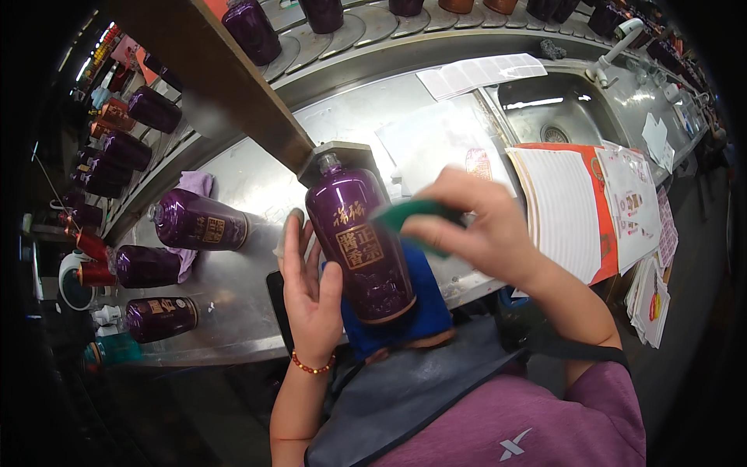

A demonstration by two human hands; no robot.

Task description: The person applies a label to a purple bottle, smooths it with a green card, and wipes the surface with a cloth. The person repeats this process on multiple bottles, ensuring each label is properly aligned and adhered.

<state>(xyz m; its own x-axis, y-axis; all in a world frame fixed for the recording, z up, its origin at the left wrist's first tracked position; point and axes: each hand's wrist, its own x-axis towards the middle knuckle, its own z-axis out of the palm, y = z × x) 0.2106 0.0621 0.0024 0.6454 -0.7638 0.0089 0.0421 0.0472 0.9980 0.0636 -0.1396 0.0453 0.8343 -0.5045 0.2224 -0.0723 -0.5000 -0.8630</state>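
A glossy purple bottle (362, 251) with gold characters lies on a blue cloth (429, 292) at the bench's front edge, its neck towards a metal-edged block (344, 153). My left hand (309, 286) is beside the bottle's left side, palm turned to it, fingers raised and holding nothing; a covering shows on a fingertip. Between the thumb and fingers of my right hand (484, 225) is a flat green scraper-like piece (429, 222), blurred, over the bottle's right side. Whether it touches the bottle I cannot tell.
More purple bottles (201, 220) lie at the left, one by a lilac cloth (195, 185). A beam (233, 76) slants over the bench. Sheets with red print (449, 146), a stack of white strips (557, 204) and a steel sink (554, 111) are at the right. A conveyor (344, 35) carries bottles behind.
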